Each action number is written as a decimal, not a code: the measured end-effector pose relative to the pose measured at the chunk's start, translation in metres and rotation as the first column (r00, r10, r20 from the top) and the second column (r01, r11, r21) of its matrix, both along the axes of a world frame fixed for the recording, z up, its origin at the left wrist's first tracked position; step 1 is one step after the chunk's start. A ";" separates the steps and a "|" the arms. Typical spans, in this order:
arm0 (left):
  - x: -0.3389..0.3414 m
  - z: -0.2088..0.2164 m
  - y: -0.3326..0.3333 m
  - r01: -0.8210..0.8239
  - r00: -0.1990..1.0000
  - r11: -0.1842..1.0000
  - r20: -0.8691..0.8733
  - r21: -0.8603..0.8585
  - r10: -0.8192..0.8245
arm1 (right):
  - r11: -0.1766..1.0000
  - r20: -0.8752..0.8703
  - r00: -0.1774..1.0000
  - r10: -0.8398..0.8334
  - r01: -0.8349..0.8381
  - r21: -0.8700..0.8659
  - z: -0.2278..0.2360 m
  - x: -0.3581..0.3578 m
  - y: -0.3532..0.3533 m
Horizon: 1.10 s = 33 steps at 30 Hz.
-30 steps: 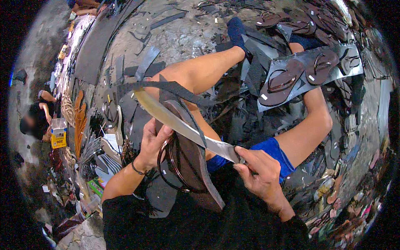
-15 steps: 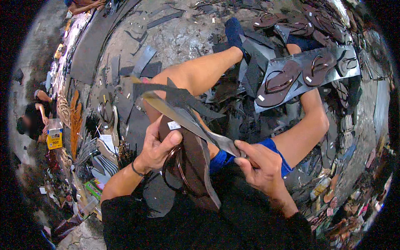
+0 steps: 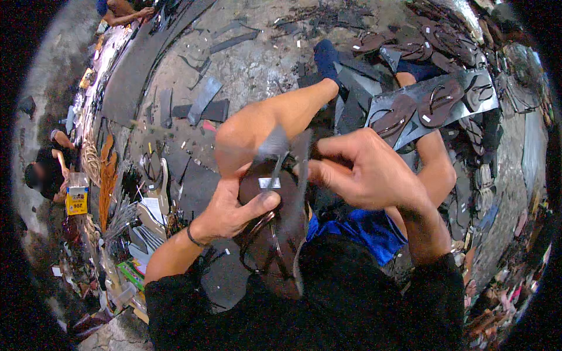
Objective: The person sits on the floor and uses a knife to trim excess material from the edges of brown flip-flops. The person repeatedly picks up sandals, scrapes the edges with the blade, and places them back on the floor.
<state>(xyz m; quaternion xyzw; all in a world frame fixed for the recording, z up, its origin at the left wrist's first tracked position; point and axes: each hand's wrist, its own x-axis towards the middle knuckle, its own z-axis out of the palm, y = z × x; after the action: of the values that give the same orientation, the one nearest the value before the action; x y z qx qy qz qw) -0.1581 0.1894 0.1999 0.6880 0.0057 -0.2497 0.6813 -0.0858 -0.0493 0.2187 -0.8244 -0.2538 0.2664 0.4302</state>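
Observation:
A dark brown flip-flop (image 3: 266, 228), with a small white sticker at its heel end and a shiny strap, is held upright before my body. My left hand (image 3: 237, 205) is closed around its left side, thumb pressed on the footbed just below the sticker. At the sole's right edge, my right hand (image 3: 369, 169) is closed with bent fingers on a knife, whose blade is smeared by motion and mostly hidden. Beside those fingers a dark grey edge piece of sole sheet (image 3: 302, 164) stands up along the flip-flop. A pointed grey flap (image 3: 274, 142) rises above the heel.
Several finished-looking brown flip-flops lie at the upper right, two of them on a grey sheet (image 3: 404, 137) over my leg. Dark offcuts (image 3: 206, 99) litter the ground ahead. At left are a yellow-labelled container (image 3: 76, 200), brushes and sandals. Another person (image 3: 50, 167) sits at far left.
My right hand has moved up and turned, its knuckles now on top. The knife's long blade, clear before, is now blurred. The dark strip hanging over the blade no longer shows there. The flip-flop stands more upright.

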 end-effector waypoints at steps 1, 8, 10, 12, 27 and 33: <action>0.007 0.002 0.003 0.085 0.989 0.995 0.119 0.056 -0.091 | 0.925 -0.229 0.973 -0.017 0.103 0.366 -0.015 -0.002 0.001; 0.062 0.063 0.016 0.073 0.638 0.830 0.614 0.552 -0.464 | 0.487 -0.510 0.809 -0.292 0.584 0.649 -0.062 -0.041 -0.006; 0.006 0.047 0.000 0.592 0.620 0.787 0.524 0.177 -0.584 | 0.443 -0.507 0.773 -0.382 0.635 0.633 -0.070 -0.054 -0.002; -0.051 -0.023 -0.024 0.479 0.874 0.867 -0.020 -0.136 -0.485 | 0.437 -0.504 0.747 -0.433 0.663 0.607 -0.068 -0.068 0.000; 0.048 -0.072 -0.117 -0.611 0.775 0.179 -0.537 -0.771 0.334 | 0.552 0.152 0.531 -0.834 0.797 0.244 -0.108 -0.193 -0.043; 0.011 -0.096 -0.106 -0.610 0.789 0.274 -0.537 -0.743 0.299 | 0.608 0.315 0.555 -0.770 0.788 0.098 -0.082 -0.200 -0.066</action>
<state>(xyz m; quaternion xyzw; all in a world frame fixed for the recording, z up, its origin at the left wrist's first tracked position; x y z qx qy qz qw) -0.1470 0.0835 0.1036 0.1415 0.1725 -0.1030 0.9693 -0.2853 -0.1154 0.1364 -0.8944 0.0770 -0.0845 0.4323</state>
